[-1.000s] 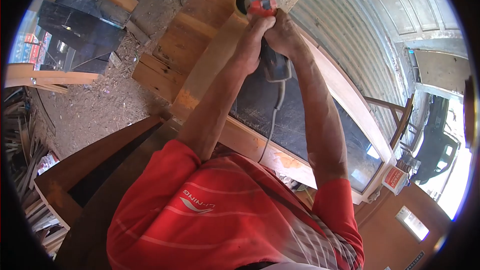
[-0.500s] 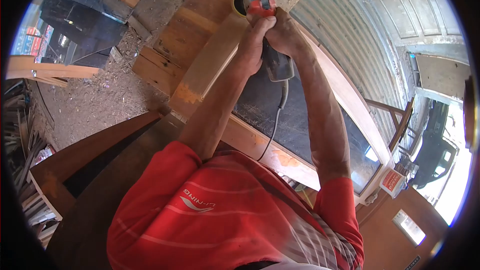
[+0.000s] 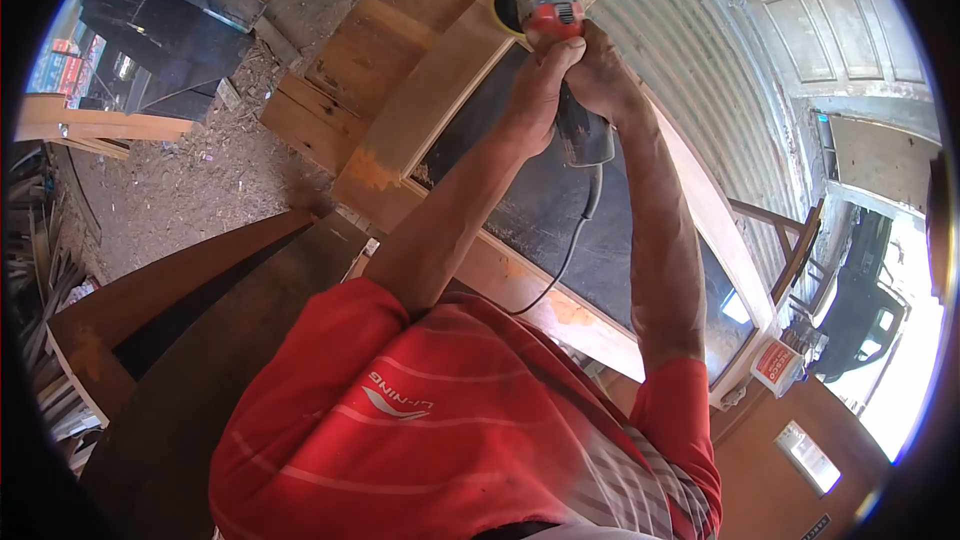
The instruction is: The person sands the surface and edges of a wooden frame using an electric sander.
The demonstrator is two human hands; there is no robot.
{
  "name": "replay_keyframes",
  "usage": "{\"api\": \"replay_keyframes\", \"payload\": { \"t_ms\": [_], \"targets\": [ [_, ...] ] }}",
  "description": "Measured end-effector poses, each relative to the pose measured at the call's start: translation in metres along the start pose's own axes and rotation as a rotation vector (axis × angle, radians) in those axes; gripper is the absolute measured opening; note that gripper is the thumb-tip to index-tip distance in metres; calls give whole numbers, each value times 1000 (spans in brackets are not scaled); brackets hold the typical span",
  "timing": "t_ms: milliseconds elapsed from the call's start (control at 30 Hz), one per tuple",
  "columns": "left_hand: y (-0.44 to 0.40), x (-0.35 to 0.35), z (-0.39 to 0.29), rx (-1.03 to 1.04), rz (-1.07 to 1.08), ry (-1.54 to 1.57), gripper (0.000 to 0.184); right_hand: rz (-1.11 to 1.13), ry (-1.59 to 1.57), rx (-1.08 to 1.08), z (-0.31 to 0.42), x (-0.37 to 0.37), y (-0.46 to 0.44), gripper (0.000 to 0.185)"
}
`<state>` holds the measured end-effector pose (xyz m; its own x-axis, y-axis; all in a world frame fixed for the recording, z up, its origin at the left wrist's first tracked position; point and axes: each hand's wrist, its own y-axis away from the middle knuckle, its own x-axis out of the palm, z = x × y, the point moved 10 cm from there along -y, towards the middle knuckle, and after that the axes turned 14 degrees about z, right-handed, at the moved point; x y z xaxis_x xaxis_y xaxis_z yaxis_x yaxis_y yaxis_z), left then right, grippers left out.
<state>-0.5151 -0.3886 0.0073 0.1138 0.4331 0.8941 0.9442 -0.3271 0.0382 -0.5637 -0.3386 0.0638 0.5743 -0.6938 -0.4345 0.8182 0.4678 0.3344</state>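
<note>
Both hands are wrapped round a red and black power tool (image 3: 588, 135) with a grey metal head and a round yellow-edged disc. My left hand (image 3: 537, 90) grips its body from the left side, thumb on top. My right hand (image 3: 606, 72) closes on it from the right, just behind the red part. The disc is at the upper end of a wooden frame (image 3: 430, 90) that surrounds a dark panel (image 3: 520, 202). A black cord (image 3: 570, 252) runs from the tool's rear over the panel towards my shirt.
Brown boards (image 3: 360, 60) lie left of the frame. A corrugated metal sheet (image 3: 690, 50) stands along the right. A white and red tub (image 3: 778, 364) sits near the frame's lower right corner. Dark boards (image 3: 165, 35) and scattered shavings are at the left.
The tool and both hands have shifted right. More of the frame's left bar and of the dark panel's left corner now shows. Both hands keep their hold.
</note>
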Motion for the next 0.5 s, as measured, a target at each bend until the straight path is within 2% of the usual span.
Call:
{"api": "replay_keyframes", "payload": {
  "t_ms": [33,133,233,333,367,467,500],
  "targets": [
    [-1,0,-1,-6,-16,-16,48,-11,42,55,-6,-3,-2,56],
    [6,-4,-6,122,-87,-108,41,39,32,-161,17,5,6,56],
    [-3,14,-4,79,27,-35,35,-85,118,-67,-20,-12,2,52],
    [-5,20,4,52,-1,-61,31,-98,210,-28,-15,-22,12,49],
    [-5,20,5,54,-3,-65,31,-20,244,-13,-19,-19,14,47],
    [-1,21,16,45,-11,-70,31,-107,134,20,-2,-20,31,46],
    [-2,23,20,42,15,-76,33,-126,153,-48,1,-21,36,45]
  ]
}}
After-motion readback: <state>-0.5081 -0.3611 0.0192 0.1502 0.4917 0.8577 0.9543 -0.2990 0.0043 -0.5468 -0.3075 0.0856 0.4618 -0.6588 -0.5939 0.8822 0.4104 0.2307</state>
